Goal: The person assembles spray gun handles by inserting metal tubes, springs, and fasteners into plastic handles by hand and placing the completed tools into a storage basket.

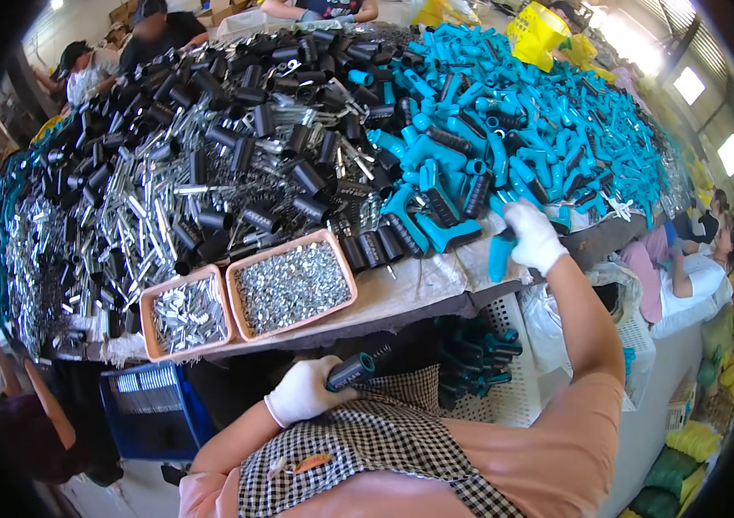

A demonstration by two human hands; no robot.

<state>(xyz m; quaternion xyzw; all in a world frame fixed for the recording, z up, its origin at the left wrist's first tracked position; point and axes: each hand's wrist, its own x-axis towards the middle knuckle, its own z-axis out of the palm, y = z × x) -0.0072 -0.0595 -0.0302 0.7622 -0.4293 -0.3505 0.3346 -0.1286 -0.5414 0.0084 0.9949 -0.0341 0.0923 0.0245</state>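
My left hand (pixel 305 393), in a white glove, is closed round a black plastic sleeve (pixel 351 372) with a teal rim, held low before the checked apron. A dark coil spring (pixel 381 352) sticks out beside the sleeve's end. Out to the right at the table edge, my gloved right hand (pixel 536 240) grips a teal plastic housing (pixel 500 256), which hangs downward from the fingers. A large heap of teal pistol-shaped housings (pixel 548 129) lies beyond that hand. Black sleeves (pixel 306 177) and silver metal rods (pixel 147 216) are piled to the left.
Two pink trays stand at the near edge: one of small metal pieces (pixel 148 302), one of tiny silver parts (pixel 353 289). Below the table, a white perforated crate (pixel 513 345) carries teal-black pieces (pixel 479 354). A blue crate (pixel 138 449) stands lower left. Other people work around the table.
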